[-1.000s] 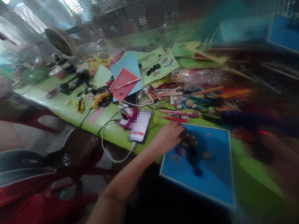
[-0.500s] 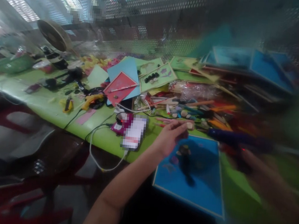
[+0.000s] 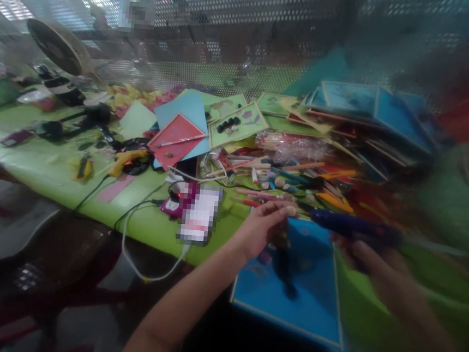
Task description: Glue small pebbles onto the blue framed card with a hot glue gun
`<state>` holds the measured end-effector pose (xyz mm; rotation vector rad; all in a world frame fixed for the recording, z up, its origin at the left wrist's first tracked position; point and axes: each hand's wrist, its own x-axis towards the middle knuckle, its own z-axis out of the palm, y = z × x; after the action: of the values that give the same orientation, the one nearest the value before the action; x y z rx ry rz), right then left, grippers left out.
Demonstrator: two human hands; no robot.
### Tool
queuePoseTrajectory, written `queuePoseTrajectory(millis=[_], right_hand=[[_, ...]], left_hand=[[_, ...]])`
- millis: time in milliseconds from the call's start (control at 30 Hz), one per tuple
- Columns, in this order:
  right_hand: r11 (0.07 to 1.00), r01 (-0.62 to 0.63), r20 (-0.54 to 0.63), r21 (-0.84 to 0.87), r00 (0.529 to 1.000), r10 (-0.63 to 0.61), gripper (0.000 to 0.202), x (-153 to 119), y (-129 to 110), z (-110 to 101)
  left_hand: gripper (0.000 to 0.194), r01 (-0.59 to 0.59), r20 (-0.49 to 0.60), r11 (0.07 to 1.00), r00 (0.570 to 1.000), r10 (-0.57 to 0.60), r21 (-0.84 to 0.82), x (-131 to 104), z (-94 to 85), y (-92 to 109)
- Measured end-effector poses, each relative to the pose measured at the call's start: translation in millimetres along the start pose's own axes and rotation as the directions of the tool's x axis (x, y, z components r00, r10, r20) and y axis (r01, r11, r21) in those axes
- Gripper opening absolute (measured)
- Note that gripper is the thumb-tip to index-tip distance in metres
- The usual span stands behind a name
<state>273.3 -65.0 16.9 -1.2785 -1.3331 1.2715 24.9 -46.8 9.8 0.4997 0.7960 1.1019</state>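
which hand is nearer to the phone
Left. The left hand is a little right of the phone; the right hand is farther right, holding the blue glue gun.

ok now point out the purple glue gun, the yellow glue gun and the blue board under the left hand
purple glue gun (image 3: pixel 353 226): head view, on its barrel
yellow glue gun (image 3: pixel 128 160): head view, on its body
blue board (image 3: pixel 313 309): head view, on its bare lower right part

Left hand (image 3: pixel 265 227) pinching — right hand (image 3: pixel 369 256) gripping
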Motion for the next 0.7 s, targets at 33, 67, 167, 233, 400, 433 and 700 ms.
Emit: queuePoseTrajectory(millis=[33,67,167,233,400,433,700], right_hand=[[1.000,0.002,-0.006,0.015,1.000,-0.002,0.037,0,0,1],[1.000,0.001,-0.010,0.029,1.000,-0.001,0.040,1,0,2],[0.999,-0.011,-0.013,0.044,1.000,0.012,0.043,1,0,4],[0.999,-0.017,-0.013,0.041,1.000,0.017,0.044,2,-1,4],[0.999,-0.024,-0.043,0.035,0.999,0.026,0.051,3,-7,9],[0.999,-0.025,-0.046,0.025,0.999,0.026,0.052,3,-8,10],[0.999,-0.018,-0.035,-0.035,0.999,0.017,0.054,3,-7,7]], left_hand=[[0.041,-0.001,0.000,1.000,1.000,0.001,-0.002,0,0.2,0],[0.042,-0.002,0.000,1.000,1.000,0.002,-0.003,0,0.4,0],[0.044,0.000,-0.005,1.000,1.000,0.000,-0.001,-1,1.7,1],[0.044,0.000,-0.012,1.000,1.000,0.000,0.001,-1,3.0,2],[0.045,0.003,-0.022,1.000,1.000,-0.002,0.014,-2,3.8,3],[0.045,0.004,-0.020,1.000,1.000,-0.004,0.020,-2,3.3,2],[0.042,0.004,-0.009,1.000,1.000,-0.004,0.022,-1,-0.2,0]])
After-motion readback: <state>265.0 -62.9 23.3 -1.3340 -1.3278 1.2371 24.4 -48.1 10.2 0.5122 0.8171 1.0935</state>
